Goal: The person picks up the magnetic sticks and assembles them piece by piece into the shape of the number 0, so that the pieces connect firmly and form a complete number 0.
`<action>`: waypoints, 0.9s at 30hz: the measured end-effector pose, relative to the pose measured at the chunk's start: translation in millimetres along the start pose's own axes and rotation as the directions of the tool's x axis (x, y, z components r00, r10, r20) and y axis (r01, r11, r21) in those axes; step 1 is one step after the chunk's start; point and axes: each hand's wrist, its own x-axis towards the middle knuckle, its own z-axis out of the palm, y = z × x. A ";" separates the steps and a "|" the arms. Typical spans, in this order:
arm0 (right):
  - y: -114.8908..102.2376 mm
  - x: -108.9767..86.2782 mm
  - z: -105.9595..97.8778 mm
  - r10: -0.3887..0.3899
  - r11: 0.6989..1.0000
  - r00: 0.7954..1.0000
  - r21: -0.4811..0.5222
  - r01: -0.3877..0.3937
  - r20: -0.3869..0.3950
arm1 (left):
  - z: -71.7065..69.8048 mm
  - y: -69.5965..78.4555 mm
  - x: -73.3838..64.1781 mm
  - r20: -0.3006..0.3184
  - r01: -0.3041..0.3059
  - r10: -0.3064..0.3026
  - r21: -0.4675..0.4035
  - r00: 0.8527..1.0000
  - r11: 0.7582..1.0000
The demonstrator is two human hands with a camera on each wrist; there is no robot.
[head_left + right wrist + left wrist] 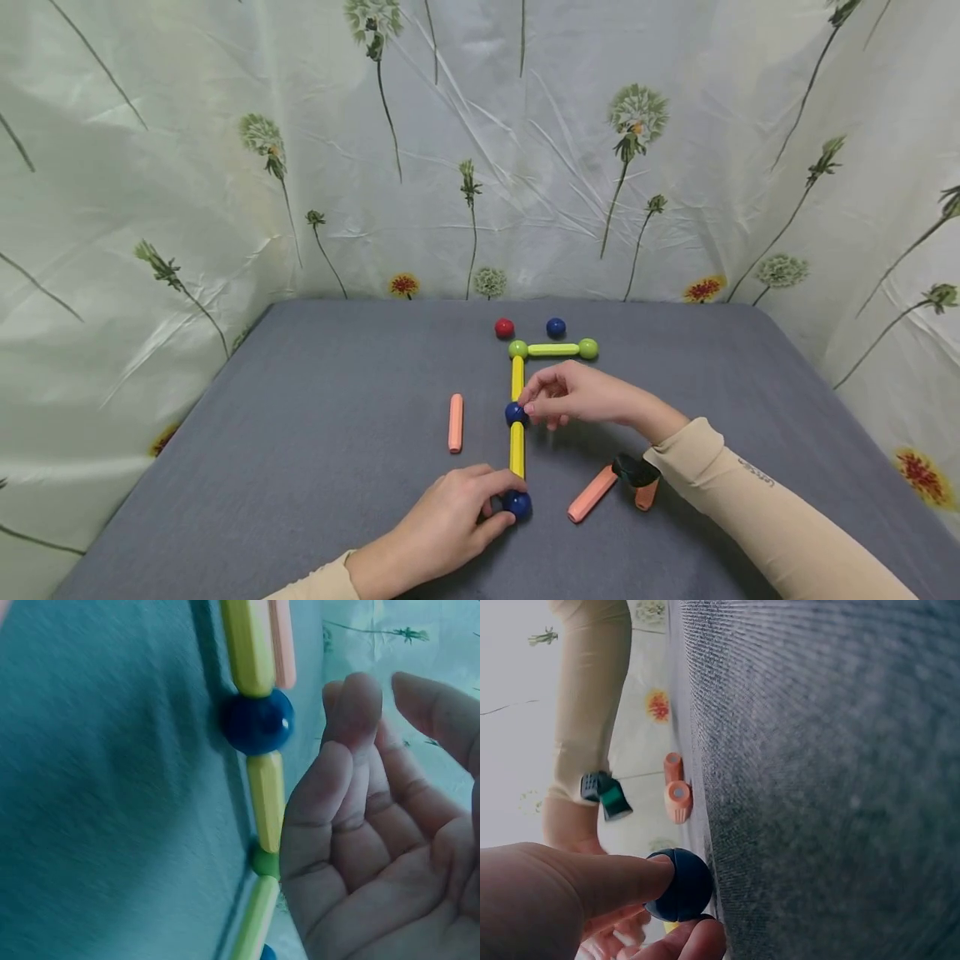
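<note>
My left hand (450, 512) pinches a blue ball (519, 504) between thumb and fingers at the near end of a chain lying on the grey cloth. From that ball a yellow rod (517, 450) runs to a middle blue ball (513, 413). A second yellow rod (518, 379) continues to a green ball (518, 349), where a lime rod (553, 350) turns right to another green ball (588, 348). Beside the middle ball hovers my right hand (581, 396), fingers loosely bent; the right wrist view shows a gap between thumb and fingers, with nothing held.
A loose red ball (504, 328) and blue ball (556, 327) sit beyond the chain. One salmon rod (455, 423) lies left of it. Two more, a salmon rod (592, 493) and a partly hidden one (646, 496), lie right, under the right wrist. A flowered curtain (480, 150) surrounds the table.
</note>
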 end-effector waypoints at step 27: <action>-37.0 79.9 26.4 -0.175 0.752 0.973 -0.617 0.233 0.154 | 3.7 -3.4 -1.9 -0.052 -0.081 0.082 0.023 0.995 0.996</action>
